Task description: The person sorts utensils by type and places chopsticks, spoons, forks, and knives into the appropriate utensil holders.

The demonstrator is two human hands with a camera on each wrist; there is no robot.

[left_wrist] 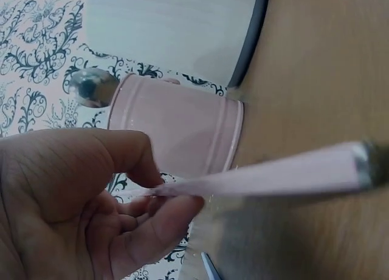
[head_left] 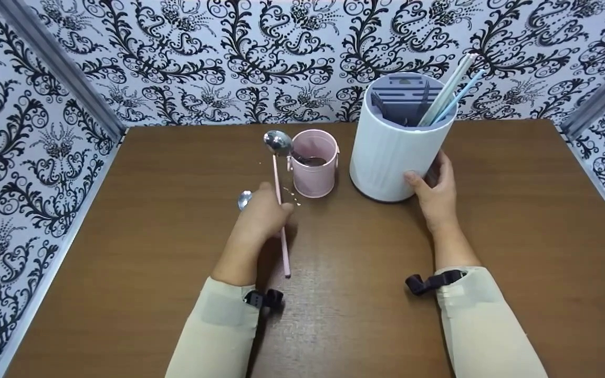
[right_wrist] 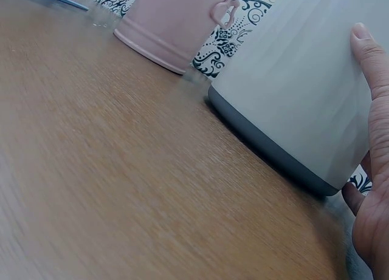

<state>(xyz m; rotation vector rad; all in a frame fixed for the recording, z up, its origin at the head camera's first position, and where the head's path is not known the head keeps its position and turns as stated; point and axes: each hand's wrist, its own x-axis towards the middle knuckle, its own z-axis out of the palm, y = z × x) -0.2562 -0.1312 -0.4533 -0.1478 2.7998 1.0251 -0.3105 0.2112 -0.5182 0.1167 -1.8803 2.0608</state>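
My left hand [head_left: 263,210] pinches a slim pink chopstick [head_left: 284,247] between thumb and fingers, left of a small pink bucket [head_left: 314,181]. In the left wrist view the chopstick [left_wrist: 285,174] points away from the fingertips toward the table. A metal spoon [head_left: 278,142] leans out of the bucket, bowl up. Beside the left hand shows the bowl of another spoon [head_left: 244,199], the rest hidden by the hand. My right hand [head_left: 436,194] grips the lower right side of a white utensil holder [head_left: 394,152], thumb in front, fingers partly hidden behind.
Pale green chopsticks [head_left: 447,92] and a blue stick [head_left: 462,94] stand in the holder's grey divided insert [head_left: 405,84]. Small pale bits [head_left: 292,194] lie beside the bucket. A patterned wall [head_left: 239,63] closes the back of the wooden table [head_left: 355,294].
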